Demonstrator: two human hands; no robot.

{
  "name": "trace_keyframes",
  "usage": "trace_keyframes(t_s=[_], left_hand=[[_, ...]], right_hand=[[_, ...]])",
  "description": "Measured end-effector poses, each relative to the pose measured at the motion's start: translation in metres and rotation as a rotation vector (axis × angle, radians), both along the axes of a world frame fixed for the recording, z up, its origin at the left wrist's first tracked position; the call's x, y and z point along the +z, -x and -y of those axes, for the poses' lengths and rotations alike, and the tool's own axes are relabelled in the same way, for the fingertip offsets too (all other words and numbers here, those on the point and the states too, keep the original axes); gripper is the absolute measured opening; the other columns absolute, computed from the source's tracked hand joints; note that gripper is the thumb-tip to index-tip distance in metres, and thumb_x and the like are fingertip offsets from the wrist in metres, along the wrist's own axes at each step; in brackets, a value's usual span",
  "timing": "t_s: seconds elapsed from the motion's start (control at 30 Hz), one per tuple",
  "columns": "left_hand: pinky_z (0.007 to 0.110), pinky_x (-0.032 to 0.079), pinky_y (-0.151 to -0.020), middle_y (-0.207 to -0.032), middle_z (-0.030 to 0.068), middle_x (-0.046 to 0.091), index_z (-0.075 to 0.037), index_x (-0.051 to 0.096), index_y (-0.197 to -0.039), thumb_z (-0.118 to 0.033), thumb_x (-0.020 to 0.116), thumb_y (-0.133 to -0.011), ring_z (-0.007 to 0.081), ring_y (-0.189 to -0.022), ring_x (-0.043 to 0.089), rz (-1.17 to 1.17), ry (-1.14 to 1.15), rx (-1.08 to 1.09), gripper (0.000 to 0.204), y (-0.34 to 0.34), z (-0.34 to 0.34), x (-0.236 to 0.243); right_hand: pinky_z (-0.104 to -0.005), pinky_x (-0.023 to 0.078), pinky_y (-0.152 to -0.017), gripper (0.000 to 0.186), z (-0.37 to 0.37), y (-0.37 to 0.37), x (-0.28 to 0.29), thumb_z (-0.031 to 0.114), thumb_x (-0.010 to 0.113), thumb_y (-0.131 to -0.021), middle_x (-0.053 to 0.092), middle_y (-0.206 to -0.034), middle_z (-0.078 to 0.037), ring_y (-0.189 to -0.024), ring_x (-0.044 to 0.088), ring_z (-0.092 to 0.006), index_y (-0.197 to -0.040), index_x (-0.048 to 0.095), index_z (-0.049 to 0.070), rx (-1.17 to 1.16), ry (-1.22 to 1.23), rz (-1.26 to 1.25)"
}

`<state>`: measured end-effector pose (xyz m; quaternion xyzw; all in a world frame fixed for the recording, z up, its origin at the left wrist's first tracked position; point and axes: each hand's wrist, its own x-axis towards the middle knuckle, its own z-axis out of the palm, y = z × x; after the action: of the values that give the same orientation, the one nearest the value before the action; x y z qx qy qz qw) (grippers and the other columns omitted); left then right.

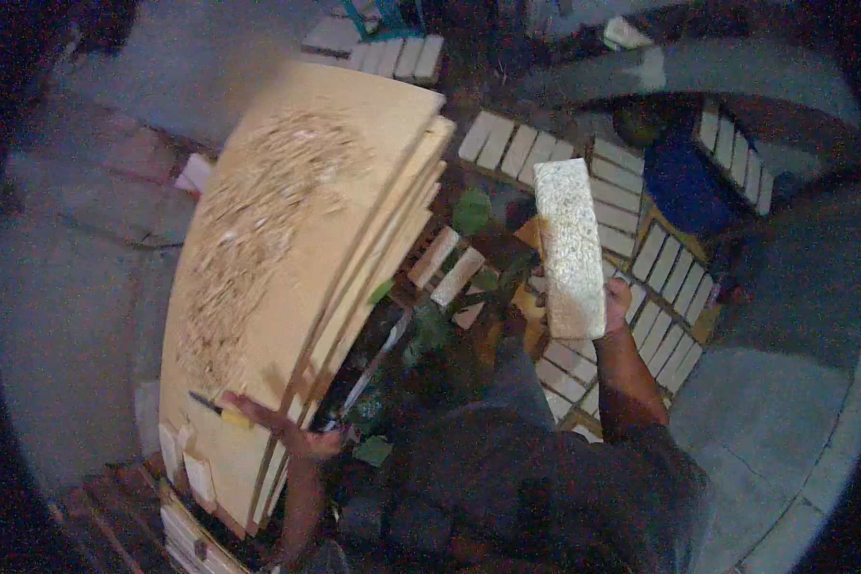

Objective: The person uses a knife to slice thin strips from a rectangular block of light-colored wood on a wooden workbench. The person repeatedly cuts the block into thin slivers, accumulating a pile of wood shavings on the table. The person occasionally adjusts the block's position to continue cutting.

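Note:
In my right hand [618, 304] is a pale rectangular block [571, 251] with a rough, mottled surface. I hold it upright by its lower end, and its edge hides part of my fingers. My left hand [301, 432] rests at the near edge of a stack of light wooden boards [354, 225], fingers stretched out over the top one. Just by those fingertips lies a thin dark blade-like tool [204, 402], with a yellow piece [236, 418] beside it. Blur hides whether the two are joined. Brownish shavings or crumbs [258, 220] are strewn along the top board.
Similar pale blocks [662, 330] lie in rows on the floor to the right, with more rows [517, 148] farther off. A dark blue thing [691, 187] sits among them at the right. Green leaves [474, 210] and loose blocks [456, 275] lie beside the boards.

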<state>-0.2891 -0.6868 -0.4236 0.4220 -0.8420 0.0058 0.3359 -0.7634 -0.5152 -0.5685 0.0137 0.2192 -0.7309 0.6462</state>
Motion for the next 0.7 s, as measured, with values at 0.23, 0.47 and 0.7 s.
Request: trace_keyframes(t_s=[0.23,0.47,0.7], left_hand=[[0.052,0.026,-0.126,-0.165,0.0261,0.033,-0.003,0.031,-0.161,-0.048,0.081,-0.089,0.0408,-0.154,0.032,-0.217,-0.634,-0.325,0.098,-0.025,-0.052,0.101],[0.044,0.045,-0.115,-0.146,0.0187,0.057,0.000,0.045,-0.150,-0.031,0.082,-0.092,0.0282,-0.136,0.056,-0.947,-1.293,-0.312,0.075,0.029,-0.070,0.123],[0.042,0.054,-0.099,-0.118,0.0131,0.074,0.000,0.062,-0.131,-0.032,0.079,-0.093,0.0255,-0.110,0.070,-0.958,-0.826,0.206,0.052,-0.079,-0.128,0.142]], right_hand=[[-0.0519,0.062,-0.094,0.093,0.031,-0.145,0.197,0.025,0.085,-0.068,0.069,-0.127,-0.025,-0.110,0.073,-0.0392,-0.146,0.048,-0.007,0.115,0.044,-0.453],[-0.0451,0.050,-0.109,0.087,0.076,-0.211,0.238,0.026,0.089,-0.078,0.066,-0.137,-0.014,-0.124,0.064,-0.0262,-0.150,0.047,0.000,0.878,0.402,-0.982],[-0.0421,0.050,-0.104,0.053,0.149,-0.315,0.260,0.031,0.074,-0.097,0.067,-0.127,-0.016,-0.121,0.062,-0.0274,-0.138,0.058,0.001,0.962,0.550,-1.491]])
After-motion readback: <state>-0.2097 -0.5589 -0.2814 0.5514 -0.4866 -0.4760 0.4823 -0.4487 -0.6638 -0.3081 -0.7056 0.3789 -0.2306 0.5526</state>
